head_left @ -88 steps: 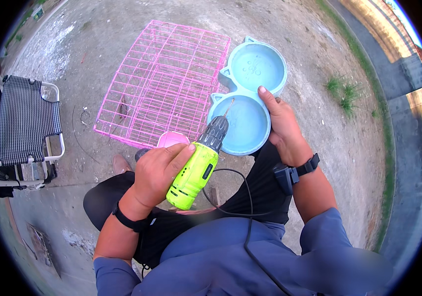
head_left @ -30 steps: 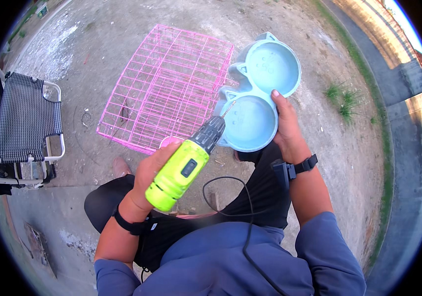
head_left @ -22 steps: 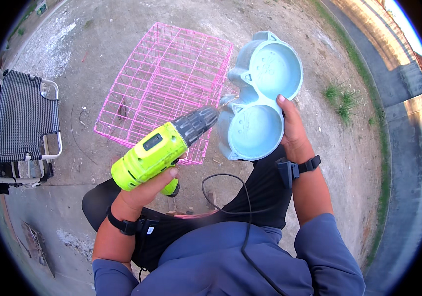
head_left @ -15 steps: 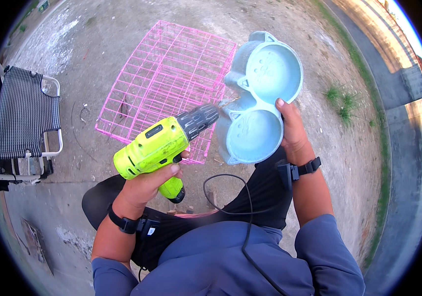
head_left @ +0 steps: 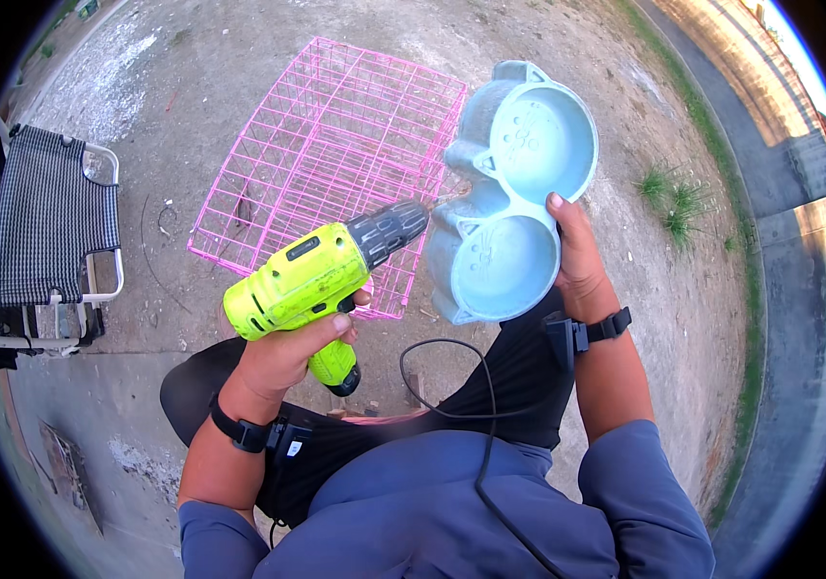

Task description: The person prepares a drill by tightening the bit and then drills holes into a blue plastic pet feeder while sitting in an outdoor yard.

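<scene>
My left hand (head_left: 289, 355) is closed round the grip of a lime-green cordless drill (head_left: 299, 280) with a black chuck. A thin bit runs from the chuck to the side of a light-blue double pet bowl (head_left: 500, 265), near the notch between its two round cups. I cannot tell whether the tip is inside the wall or only against it. My right hand (head_left: 577, 249) grips the bowl by its right edge, thumb on the rim and fingers hidden underneath. The bowl is tilted with its hollows facing me; cat-ear shapes and paw marks show on it.
Beyond the drill, a pink wire cage (head_left: 336, 145) stands on the dirt ground. At left is a folding chair (head_left: 54, 217) with checked fabric. A black cable (head_left: 483, 386) crosses my lap. Grass tufts (head_left: 678, 205) and a concrete strip (head_left: 799, 261) lie to the right.
The double bowl has shifted very slightly to the right, with my right hand still on it. The drill stays almost in place, its bit still at the bowl's side.
</scene>
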The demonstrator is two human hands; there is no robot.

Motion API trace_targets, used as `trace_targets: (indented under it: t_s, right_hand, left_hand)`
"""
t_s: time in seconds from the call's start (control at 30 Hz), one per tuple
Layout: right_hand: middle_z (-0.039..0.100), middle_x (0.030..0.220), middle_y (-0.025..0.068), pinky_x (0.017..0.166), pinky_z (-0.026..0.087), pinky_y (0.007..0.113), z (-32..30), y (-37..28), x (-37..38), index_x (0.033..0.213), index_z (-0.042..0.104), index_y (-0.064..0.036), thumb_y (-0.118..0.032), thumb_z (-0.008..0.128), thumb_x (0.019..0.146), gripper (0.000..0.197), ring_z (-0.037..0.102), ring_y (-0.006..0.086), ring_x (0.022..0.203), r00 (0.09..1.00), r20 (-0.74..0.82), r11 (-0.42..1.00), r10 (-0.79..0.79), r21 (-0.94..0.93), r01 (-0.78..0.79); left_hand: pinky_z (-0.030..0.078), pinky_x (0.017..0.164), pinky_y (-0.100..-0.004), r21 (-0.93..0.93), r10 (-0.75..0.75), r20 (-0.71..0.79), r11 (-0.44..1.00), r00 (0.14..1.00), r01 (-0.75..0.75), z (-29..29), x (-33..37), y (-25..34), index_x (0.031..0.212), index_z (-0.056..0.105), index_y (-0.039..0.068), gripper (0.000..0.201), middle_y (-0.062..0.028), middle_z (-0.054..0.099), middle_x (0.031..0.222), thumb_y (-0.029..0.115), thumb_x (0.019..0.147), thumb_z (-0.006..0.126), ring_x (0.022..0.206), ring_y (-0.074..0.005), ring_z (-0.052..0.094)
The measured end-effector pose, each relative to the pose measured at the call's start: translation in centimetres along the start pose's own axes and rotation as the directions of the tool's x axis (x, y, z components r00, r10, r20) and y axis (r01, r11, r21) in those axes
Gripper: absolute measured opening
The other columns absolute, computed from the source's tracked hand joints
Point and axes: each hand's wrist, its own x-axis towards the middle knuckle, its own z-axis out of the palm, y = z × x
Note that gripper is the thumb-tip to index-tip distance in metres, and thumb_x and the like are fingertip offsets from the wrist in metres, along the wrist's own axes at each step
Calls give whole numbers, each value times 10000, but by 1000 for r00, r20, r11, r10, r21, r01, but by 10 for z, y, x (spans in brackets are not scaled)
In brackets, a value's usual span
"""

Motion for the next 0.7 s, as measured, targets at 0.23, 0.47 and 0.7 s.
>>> trace_targets:
  t_s: [0.23,0.47,0.7]
  right_hand:
    - [581,1208,222,896,549,412,34,-24,-8,1321,413,72,-349,563,926,596,646,296,1035,995,94,989,32,139,-45]
    - [570,1239,194,933,523,423,44,-5,-7,1320,423,41,-332,520,964,525,618,293,1086,978,-155,969,-137,186,165]
    - [567,1253,142,938,514,414,46,28,11,1317,445,-9,-335,527,963,488,599,257,1102,879,-382,888,-287,239,393]
  left_hand:
    - [533,729,-291,-6,-2,-14,1000,1000,2,1,0,-1,1279,519,38,453,-109,635,1113,11,840,624,866,-158,628]
    - [532,714,-299,-286,-13,-75,958,997,-9,20,2,-8,1270,516,33,440,-117,628,1085,3,839,596,785,-163,621]
    - [540,728,-357,-525,-90,-73,850,993,39,57,5,-26,1276,503,27,426,-118,632,1076,44,857,578,743,-171,615]
